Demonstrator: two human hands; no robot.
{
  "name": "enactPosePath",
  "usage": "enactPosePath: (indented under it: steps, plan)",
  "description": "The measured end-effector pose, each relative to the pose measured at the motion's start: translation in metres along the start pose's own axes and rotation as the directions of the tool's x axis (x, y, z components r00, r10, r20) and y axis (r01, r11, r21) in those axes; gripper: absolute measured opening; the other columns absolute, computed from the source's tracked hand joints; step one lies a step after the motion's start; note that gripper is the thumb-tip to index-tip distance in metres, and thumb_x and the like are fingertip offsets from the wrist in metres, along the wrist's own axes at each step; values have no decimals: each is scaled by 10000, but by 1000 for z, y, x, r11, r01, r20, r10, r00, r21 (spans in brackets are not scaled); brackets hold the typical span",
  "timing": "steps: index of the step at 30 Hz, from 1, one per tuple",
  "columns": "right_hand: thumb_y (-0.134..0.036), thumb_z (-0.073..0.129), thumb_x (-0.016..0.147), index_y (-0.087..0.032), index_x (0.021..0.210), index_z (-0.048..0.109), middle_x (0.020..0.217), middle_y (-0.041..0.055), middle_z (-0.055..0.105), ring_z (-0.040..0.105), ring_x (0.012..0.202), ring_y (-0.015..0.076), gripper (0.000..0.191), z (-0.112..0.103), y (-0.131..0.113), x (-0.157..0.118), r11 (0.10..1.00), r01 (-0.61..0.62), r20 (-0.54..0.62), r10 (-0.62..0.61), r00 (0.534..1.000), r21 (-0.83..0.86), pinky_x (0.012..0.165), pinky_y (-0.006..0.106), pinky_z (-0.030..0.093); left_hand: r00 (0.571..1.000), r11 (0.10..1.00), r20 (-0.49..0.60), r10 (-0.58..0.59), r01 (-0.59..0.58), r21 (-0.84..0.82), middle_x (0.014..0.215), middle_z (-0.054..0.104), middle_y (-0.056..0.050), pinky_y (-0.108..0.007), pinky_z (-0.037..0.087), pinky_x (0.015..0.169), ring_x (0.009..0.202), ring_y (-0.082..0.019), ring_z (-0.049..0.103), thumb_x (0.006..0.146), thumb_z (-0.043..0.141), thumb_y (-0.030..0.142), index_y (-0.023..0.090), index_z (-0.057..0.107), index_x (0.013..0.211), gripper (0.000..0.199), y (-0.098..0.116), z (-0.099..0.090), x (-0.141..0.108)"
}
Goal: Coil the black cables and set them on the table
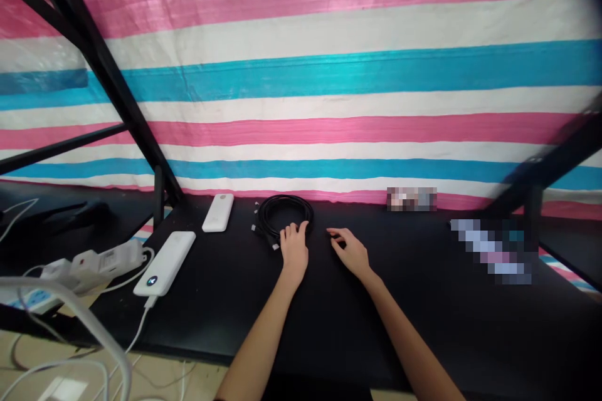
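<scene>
A black cable (269,202) lies coiled in a ring on the black table (329,307), with its light-tipped plugs at the ring's left and lower side. My left hand (294,247) rests on the lower right part of the coil, fingers spread and touching it. To the right of the coil, apart from it, my right hand (348,250) is over the table with its fingers curved and a gap between thumb and fingers; nothing shows in it.
Two white power banks (165,263) lie at the left, the nearer one plugged into a white cable. A power strip (42,297) with chargers is farther left. Black frame bars (101,69) rise at both sides. Blurred items (489,250) sit at the right.
</scene>
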State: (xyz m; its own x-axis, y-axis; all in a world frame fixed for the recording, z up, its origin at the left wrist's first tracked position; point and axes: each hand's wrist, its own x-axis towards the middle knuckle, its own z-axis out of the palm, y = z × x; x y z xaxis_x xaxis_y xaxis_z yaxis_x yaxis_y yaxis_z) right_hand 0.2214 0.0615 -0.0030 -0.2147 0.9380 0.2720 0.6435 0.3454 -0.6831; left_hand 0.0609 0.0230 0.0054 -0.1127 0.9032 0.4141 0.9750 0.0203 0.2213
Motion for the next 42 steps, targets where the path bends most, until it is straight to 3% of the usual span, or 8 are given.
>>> enactPosePath:
  steps: [10,17,23,30,33,36,39,42]
  plan:
    - [-228,482,772,-281,982,632,857,-23,605,550,606,108,263,9,-13,-5,997,12,19,-10,1000,-81,589,242,419,945,955,-151,-289,296,23,998,538,-112,-378,354,837,946,-250,483,756,440,52,148,486,1195,452,-32,-12,8]
    - [-201,483,799,-274,976,641,778,-22,601,537,623,114,249,25,-38,-16,967,249,164,-237,958,-58,597,224,384,945,954,-160,-284,295,51,1026,574,-146,-395,333,876,982,-273,490,821,430,174,88,587,1079,314,-40,-9,8]
    - [-187,501,797,-268,949,643,763,-24,593,545,672,119,223,25,-41,-18,964,258,174,-243,954,-66,611,220,368,976,975,-65,-208,212,61,956,628,-95,-372,333,835,894,-238,534,821,400,110,141,628,997,290,-49,-4,9]
    - [-187,511,793,-267,947,646,769,-23,595,540,660,116,220,23,-42,-17,968,241,188,-225,956,-67,617,222,367,971,980,-153,-184,168,-110,969,648,-68,-357,337,826,882,-215,555,818,414,108,187,626,978,277,-50,-7,12]
    - [-200,514,791,-268,944,650,760,-24,597,529,629,112,216,24,-42,-18,974,223,184,-214,959,-32,618,228,373,911,965,-339,-237,181,-191,943,657,-85,-369,350,831,889,-226,562,844,386,129,161,597,1038,289,-48,-16,13]
    - [-289,495,814,-262,960,647,791,-13,619,526,590,113,212,26,-39,-16,986,115,140,-132,981,124,623,248,399,778,945,-552,-301,166,-281,833,661,-89,-362,385,783,827,-227,582,871,365,164,138,571,1087,299,-42,-27,9]
    - [-451,360,864,-215,1038,620,869,42,651,590,636,139,392,24,-34,-6,864,-134,150,68,986,485,627,273,443,706,938,-666,-240,-7,-346,792,654,-86,-309,434,712,768,-203,606,877,393,194,144,579,1070,273,-26,-31,0]
    - [-555,143,871,-176,1132,569,996,109,660,649,806,188,628,13,-26,5,532,-372,296,227,928,760,627,290,480,762,896,-645,59,-326,-302,819,677,-92,-249,466,643,695,-172,640,859,463,198,140,590,1043,231,-1,-21,-12]
